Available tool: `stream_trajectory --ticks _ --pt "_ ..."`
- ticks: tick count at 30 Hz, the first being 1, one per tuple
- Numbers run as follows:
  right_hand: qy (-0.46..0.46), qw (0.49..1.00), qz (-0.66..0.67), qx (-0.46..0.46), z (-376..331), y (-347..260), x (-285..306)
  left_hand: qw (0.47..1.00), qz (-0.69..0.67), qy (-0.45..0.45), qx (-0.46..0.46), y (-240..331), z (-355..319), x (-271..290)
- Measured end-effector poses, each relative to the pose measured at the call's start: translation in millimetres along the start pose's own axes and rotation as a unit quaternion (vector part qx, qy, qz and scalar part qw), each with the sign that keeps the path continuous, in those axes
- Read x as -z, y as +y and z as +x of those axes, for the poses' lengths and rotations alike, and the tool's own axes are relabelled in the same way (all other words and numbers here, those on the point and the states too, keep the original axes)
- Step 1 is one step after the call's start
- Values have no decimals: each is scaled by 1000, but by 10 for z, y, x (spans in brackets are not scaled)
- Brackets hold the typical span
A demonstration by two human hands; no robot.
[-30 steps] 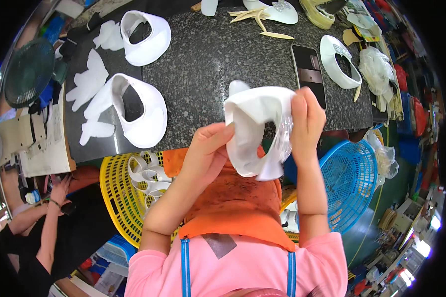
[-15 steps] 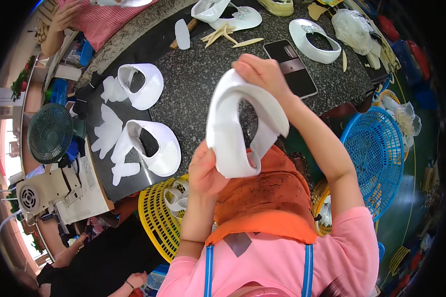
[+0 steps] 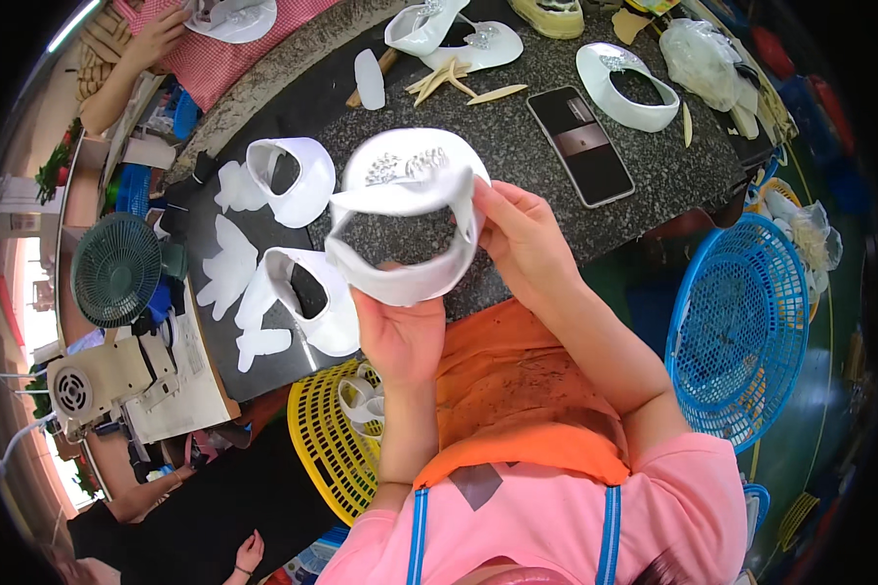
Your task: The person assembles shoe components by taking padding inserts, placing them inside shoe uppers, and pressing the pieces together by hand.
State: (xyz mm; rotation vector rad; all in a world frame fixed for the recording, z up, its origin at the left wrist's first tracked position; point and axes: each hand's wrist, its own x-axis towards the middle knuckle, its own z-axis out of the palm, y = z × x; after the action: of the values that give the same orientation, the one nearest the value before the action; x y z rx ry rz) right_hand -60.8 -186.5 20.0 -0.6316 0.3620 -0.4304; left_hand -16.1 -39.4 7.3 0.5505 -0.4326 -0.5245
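Nearest to me, the left hand (image 3: 400, 336) grips the lower band of the white shoe upper (image 3: 405, 224), fingers closed around it from below. The right hand (image 3: 522, 239) pinches the right edge of the same piece, thumb and fingers narrow on it. Half a second ago the upper was standing more on its side; now it is turned flat, so its open middle faces me and the sparkling ornament (image 3: 405, 166) on the front is on top. I judge that this side is now being checked.

Below the left hand, the yellow basket (image 3: 327, 448) has some white pieces inside. At my right the blue basket (image 3: 737, 331) looks nearly bare inside; I cannot tell its content.

Further, on the stone table (image 3: 517, 146), lie two more white uppers (image 3: 298, 180), flat white cut pieces (image 3: 226, 278), a dark phone (image 3: 580, 146) and another white upper (image 3: 624, 86).
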Motion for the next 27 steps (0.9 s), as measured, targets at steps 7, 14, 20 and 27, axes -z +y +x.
stream_trajectory --ticks 7,14,20,27 --pt "-40 991 124 -40 -5 -11 -104 917 -367 -125 98 -13 162 68" --pt "16 765 -605 220 222 151 248 979 -201 35 -11 97 98 -383" --pt "-21 781 -522 342 12 -437 -94 1000 26 -8 0 96 26 -135" --pt "-171 657 -594 432 -10 -456 -160 991 100 92 14 120 -17 -171"
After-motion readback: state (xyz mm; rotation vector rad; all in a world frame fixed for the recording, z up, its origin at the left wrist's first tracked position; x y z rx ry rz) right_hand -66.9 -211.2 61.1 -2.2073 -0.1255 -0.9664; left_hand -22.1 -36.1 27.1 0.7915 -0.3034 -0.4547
